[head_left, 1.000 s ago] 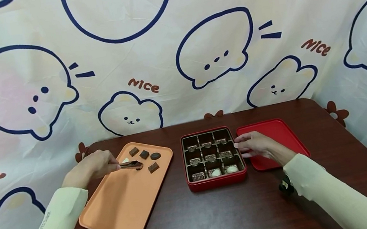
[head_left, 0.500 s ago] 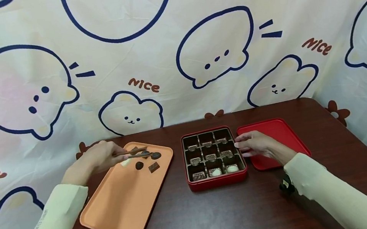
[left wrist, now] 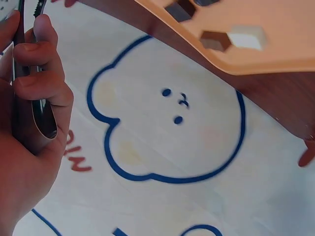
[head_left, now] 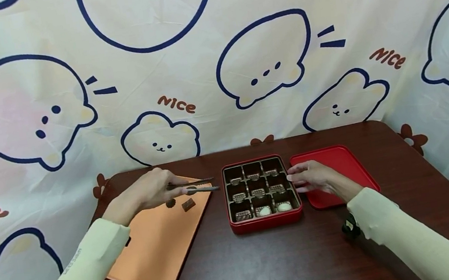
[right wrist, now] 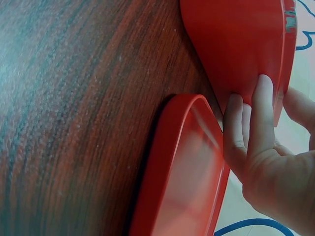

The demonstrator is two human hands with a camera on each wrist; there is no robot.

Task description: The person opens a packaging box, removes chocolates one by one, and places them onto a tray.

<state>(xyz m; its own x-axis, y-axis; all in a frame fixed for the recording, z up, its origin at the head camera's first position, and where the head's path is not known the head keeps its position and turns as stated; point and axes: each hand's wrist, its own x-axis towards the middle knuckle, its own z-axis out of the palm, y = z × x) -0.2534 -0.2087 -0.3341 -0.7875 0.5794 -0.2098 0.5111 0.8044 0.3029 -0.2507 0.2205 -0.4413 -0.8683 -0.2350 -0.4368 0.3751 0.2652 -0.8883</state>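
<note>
Rightward, the left hand (head_left: 149,191) points metal tongs (head_left: 204,189).

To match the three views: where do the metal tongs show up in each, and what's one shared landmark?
Head: just left of centre, the metal tongs in the left hand, tips pointing toward the red box.
Left wrist: upper left, gripped in that hand, tips near the top edge.
Right wrist: not in this picture.
Shared landmark: the dark brown table, visible in all three.
</note>
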